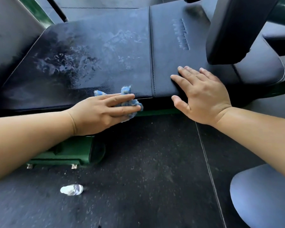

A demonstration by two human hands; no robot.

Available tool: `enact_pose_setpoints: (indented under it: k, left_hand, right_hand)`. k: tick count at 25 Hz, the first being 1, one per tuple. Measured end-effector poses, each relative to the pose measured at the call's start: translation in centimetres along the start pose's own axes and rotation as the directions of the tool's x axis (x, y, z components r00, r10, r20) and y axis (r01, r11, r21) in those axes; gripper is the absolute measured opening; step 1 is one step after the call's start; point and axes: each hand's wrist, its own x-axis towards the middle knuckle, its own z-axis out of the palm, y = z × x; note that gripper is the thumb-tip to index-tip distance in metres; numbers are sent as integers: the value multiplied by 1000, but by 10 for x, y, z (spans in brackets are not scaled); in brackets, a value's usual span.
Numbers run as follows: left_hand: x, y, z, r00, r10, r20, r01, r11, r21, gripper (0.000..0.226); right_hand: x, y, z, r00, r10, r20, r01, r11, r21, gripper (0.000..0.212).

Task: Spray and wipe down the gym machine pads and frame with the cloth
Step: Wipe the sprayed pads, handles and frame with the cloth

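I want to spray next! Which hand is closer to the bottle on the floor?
Left. The left hand presses the cloth on the pad edge, up and right of the bottle; the right hand rests on the pad farther right.

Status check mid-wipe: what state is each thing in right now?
pad: wet streaks across its left section
cloth: bunched, pressed to the pad's front edge
left hand: fingers straight, pressing the cloth
right hand: flat, resting on the pad's right section
bottle: lying on the floor, untouched
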Motion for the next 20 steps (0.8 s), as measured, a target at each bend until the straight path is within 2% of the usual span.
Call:
enact_pose_setpoints:
  k: [3, 6, 10, 13, 18, 20]
  left_hand:
    - [57, 6, -4, 989, -94, -119, 95, 995, 4, 47]
    - [60, -1, 10, 991, -130, -22, 130, 991, 31, 53]
    - [12, -1, 18, 997, -59, 49, 59, 998, -2, 53]
    - [-4, 1, 13, 1000, -13, -21, 15, 997, 73, 48]
    - [79, 20, 10, 978, -28, -209, 50, 994, 98, 29]
    - [76, 14, 15, 978, -15, -208, 45, 989, 142, 32]
  right_hand:
    - [1, 3, -1, 998, 18, -62, -13, 996, 87, 51]
    - [-1, 10, -4, 992, 50, -119, -29, 985, 173, 46]
    - [-3, 13, -2, 990, 66, -128, -44, 984, 172, 44]
    - [0, 11, 0, 991, 79, -110, -59, 983, 176, 46]
    - [2, 13, -6, 992, 88, -92, -70, 980, 185, 49]
    - [2, 10, -5, 990, 96, -100, -76, 980, 186, 48]
